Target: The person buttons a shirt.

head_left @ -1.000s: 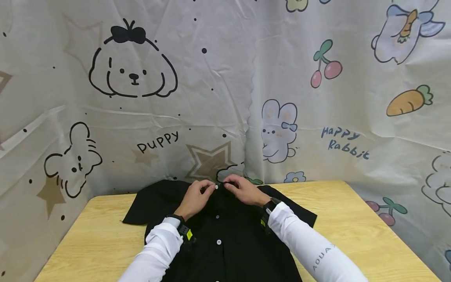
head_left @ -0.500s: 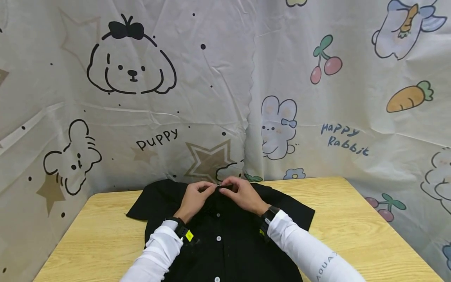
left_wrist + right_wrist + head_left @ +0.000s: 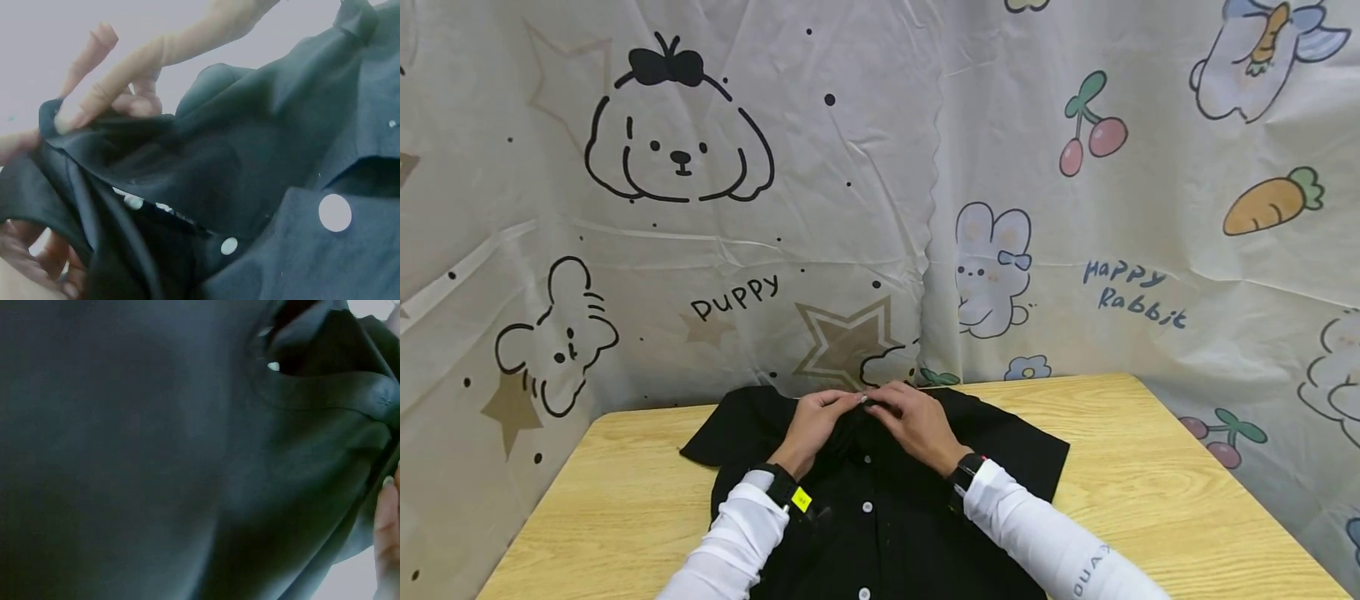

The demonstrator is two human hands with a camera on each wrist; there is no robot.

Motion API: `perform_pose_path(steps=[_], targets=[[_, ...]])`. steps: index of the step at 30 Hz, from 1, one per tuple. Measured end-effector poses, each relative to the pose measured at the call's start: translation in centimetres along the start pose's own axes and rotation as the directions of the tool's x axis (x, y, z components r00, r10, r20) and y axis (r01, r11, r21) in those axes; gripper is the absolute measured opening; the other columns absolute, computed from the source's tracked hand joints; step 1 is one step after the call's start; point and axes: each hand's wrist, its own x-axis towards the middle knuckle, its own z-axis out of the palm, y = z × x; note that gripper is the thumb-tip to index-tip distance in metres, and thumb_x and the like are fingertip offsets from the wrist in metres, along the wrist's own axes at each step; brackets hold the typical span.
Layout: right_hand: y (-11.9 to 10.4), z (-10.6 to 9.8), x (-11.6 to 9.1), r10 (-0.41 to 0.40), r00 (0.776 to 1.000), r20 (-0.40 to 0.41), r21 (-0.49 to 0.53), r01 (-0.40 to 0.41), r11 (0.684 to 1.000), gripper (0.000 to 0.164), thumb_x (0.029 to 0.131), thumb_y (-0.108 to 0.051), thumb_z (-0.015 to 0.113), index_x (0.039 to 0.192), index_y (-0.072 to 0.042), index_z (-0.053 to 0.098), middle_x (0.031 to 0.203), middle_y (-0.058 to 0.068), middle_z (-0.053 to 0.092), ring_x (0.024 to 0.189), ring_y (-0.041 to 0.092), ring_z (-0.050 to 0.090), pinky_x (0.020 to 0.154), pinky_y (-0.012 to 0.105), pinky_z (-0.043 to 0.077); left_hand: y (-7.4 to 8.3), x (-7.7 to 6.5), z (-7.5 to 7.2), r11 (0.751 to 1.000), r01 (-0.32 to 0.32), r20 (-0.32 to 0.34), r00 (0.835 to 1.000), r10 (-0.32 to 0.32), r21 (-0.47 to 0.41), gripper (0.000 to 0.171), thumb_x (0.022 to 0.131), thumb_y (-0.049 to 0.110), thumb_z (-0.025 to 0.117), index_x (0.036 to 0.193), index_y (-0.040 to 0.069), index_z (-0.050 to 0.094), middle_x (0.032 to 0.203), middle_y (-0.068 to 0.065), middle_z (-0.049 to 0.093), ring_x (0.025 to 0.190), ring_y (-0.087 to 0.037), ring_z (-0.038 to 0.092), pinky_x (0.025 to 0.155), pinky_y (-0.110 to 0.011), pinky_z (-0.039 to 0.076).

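A black short-sleeved button-up shirt (image 3: pixel 917 525) lies front up on the table, with white buttons (image 3: pixel 867 507) down its middle. At the collar end, my left hand (image 3: pixel 808 429) pinches the shirt edge beside a small white button (image 3: pixel 863 398). Opposite it, nearly touching, my right hand (image 3: pixel 921 427) pinches the other edge with thumb and index finger. In the left wrist view, fingers (image 3: pixel 103 94) hold the raised black cloth (image 3: pixel 206 150), which folds over part of the button row. Fingertips (image 3: pixel 387 519) show at the right border of the right wrist view. The buttonhole at the pinch is hidden.
The light wooden table (image 3: pixel 1150 483) extends on both sides of the shirt. Behind its far edge hangs a pale printed curtain (image 3: pixel 850 208), close to the hands. Black wrist devices (image 3: pixel 786 485) sit over the white sleeves (image 3: pixel 730 533).
The hands have come together at the collar, the right moving left toward the other. The exposed top button is now mostly between the fingers. The left sleeve of the shirt has shifted slightly inward.
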Motion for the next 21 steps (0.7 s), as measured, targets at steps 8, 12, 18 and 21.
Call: perform_pose_path(steps=[8, 12, 18, 21], targets=[[0.07, 0.04, -0.23, -0.264, 0.964, 0.042, -0.281, 0.265, 0.922, 0.017, 0.087, -0.017, 0.072, 0.103, -0.013, 0.070, 0.100, -0.002, 0.065, 0.069, 0.011, 0.062, 0.059, 0.026, 0.050, 0.08, 0.12, 0.09, 0.990, 0.096, 0.008, 0.995, -0.097, 0.105, 0.026, 0.087, 0.028, 0.069, 0.093, 0.003, 0.075, 0.097, -0.003, 0.068, 0.089, -0.018, 0.057, 0.081, -0.032, 0.044], [-0.32, -0.04, -0.16, -0.270, 0.961, 0.057, -0.329, 0.274, 0.904, 0.019, 0.086, -0.018, 0.072, 0.105, -0.012, 0.070, 0.101, 0.000, 0.064, 0.065, 0.012, 0.060, 0.056, 0.027, 0.048, 0.23, 0.10, 0.28, 0.992, 0.115, -0.020, 0.993, -0.114, 0.049, 0.024, 0.086, 0.025, 0.069, 0.090, 0.002, 0.075, 0.095, -0.003, 0.068, 0.088, -0.018, 0.057, 0.080, -0.032, 0.043], [-0.29, 0.16, -0.51, -0.248, 0.968, 0.033, -0.301, 0.246, 0.921, 0.021, 0.086, -0.017, 0.073, 0.106, -0.012, 0.071, 0.098, -0.001, 0.066, 0.072, 0.011, 0.063, 0.059, 0.027, 0.050, 0.25, -0.25, 0.57, 0.990, 0.131, -0.005, 0.991, -0.132, -0.049, 0.025, 0.085, 0.024, 0.070, 0.094, 0.001, 0.075, 0.097, -0.005, 0.069, 0.088, -0.017, 0.059, 0.079, -0.030, 0.046], [-0.16, 0.24, -0.78, -0.259, 0.965, 0.034, -0.290, 0.257, 0.922, 0.021, 0.086, -0.016, 0.073, 0.106, -0.012, 0.071, 0.096, -0.002, 0.066, 0.075, 0.011, 0.064, 0.061, 0.027, 0.050, 0.26, -0.33, 0.67, 0.991, 0.128, 0.004, 0.992, -0.128, -0.031, 0.023, 0.085, 0.022, 0.070, 0.094, 0.001, 0.075, 0.097, -0.006, 0.069, 0.089, -0.017, 0.060, 0.081, -0.031, 0.046]])
